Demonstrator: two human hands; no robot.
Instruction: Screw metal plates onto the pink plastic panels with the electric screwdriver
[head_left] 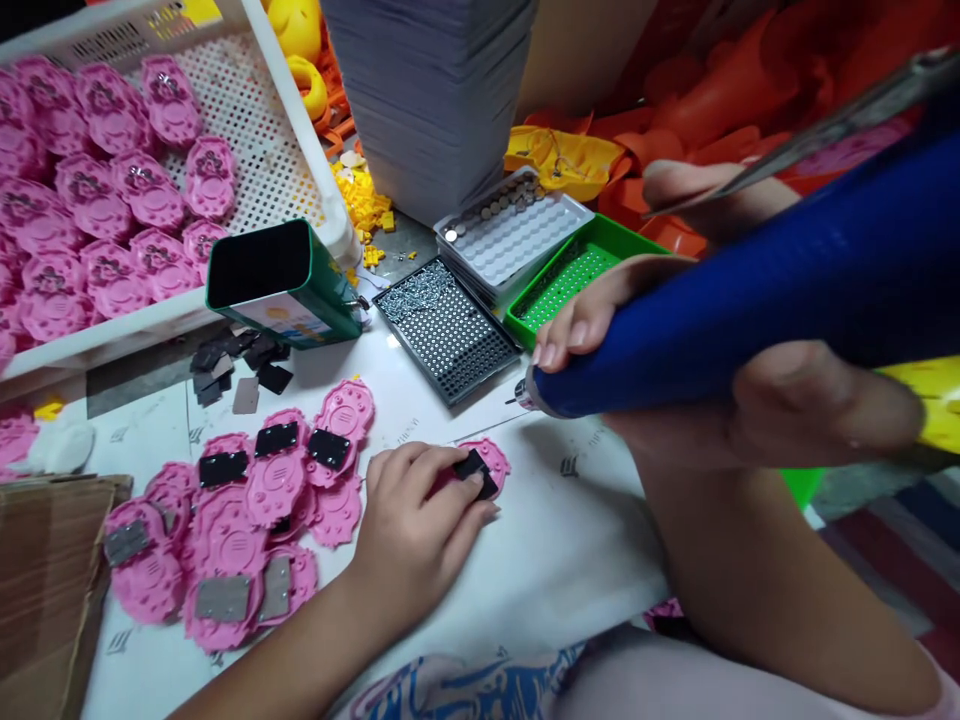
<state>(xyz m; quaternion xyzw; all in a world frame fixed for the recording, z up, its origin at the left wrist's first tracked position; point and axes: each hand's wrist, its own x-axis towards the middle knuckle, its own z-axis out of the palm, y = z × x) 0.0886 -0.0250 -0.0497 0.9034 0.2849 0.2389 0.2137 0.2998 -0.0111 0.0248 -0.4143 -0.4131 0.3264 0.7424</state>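
My left hand (416, 525) lies on the white table sheet, fingers bent over a small pink plastic part (499, 466). Its fingertips press on the black plate (489, 484) set in that part, and most of both is covered. A blue electric screwdriver (720, 310) is in the grip of my right hand (825, 400), its bit hanging above and right of the pink part, apart from it. Metal tweezers (817, 130) also lie against fingers above the screwdriver. Left of my left hand is a loose pile of pink parts (229, 535), several with black or grey plates.
A white crate (289, 140) holds rows of pink pieces. Near the middle stand a green tin (330, 285), a black screw tray (457, 340), a pale tray (517, 230) of silvery discs and a green tray (585, 255). Dark plates (244, 365) lie loose; a cardboard box (52, 590) sits left.
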